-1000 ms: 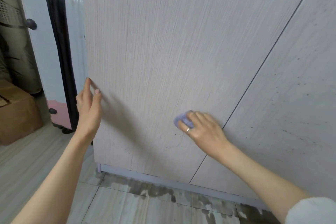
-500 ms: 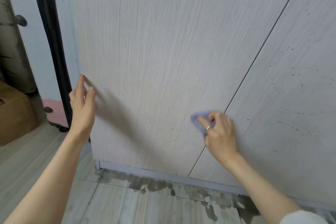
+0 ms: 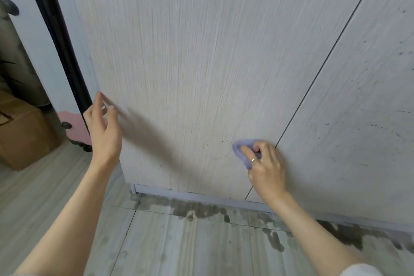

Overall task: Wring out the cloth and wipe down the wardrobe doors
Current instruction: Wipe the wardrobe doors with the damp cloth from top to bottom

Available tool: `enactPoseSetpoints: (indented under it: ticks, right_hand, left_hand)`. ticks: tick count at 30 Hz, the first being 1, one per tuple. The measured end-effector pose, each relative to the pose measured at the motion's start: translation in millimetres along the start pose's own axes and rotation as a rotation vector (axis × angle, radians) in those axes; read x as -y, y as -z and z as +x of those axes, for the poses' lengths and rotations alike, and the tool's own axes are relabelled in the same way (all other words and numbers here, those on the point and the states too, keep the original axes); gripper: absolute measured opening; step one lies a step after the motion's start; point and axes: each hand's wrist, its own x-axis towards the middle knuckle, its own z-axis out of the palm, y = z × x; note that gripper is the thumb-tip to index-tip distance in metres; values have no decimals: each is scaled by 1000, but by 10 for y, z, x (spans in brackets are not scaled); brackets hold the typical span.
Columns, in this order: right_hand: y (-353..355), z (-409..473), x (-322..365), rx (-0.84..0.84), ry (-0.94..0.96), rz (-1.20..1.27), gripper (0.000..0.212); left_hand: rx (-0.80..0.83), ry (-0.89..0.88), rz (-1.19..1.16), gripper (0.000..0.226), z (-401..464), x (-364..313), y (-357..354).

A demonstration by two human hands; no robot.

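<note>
Floor boards [image 3: 179,248] of pale grey wood grain fill the near edge, with dark wet patches [image 3: 201,210] spread along the foot of the wardrobe; how far they run to the right is cut off by the frame. Both forearms reach in from the near corners, their upper parts out of view, and a sliver of white sleeve [image 3: 358,272] shows at the near right.

Farther in, the right hand [image 3: 266,168] presses a lilac cloth [image 3: 243,149] against the left wardrobe door [image 3: 190,63], low down and just left of the dark seam that divides it from the right wardrobe door [image 3: 358,107]. The fingers curl over the cloth and bunch it, so most of it is hidden under the hand; a ring sits on one finger. The left hand [image 3: 104,127] hovers at the door's left edge, fingers loosely spread and holding nothing; motion blur makes it unclear whether the fingertips touch the panel.

Dark specks dot the right door. At far left, a white suitcase [image 3: 33,40] with a black band stands partly hidden behind the wardrobe, a cardboard box [image 3: 24,136] beside it, cut off by the frame.
</note>
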Motion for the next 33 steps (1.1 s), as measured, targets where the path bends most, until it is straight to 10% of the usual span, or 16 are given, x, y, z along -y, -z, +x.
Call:
enactPoseSetpoints:
  ticks: [5,10,20,28,33]
  right_hand:
    - [-92,-427,8,177,-176,36,53]
    - [93,205,52,-139,-355,170,54]
    - [-349,-445,252,182,48,83,50]
    - [-153,484,494,-236,-309,364,45]
    - [-458,-171,610,167,34,225,36]
  left_hand:
    - [-12,-26,33,45,-1,139,-19]
    - [-24,-22,12,43,13,229,-21]
    - [-19,25,-46,44,-19,170,-40]
    - [-14,31,-1,44,-27,159,-62]
    - [-14,90,-117,43,1,169,-35]
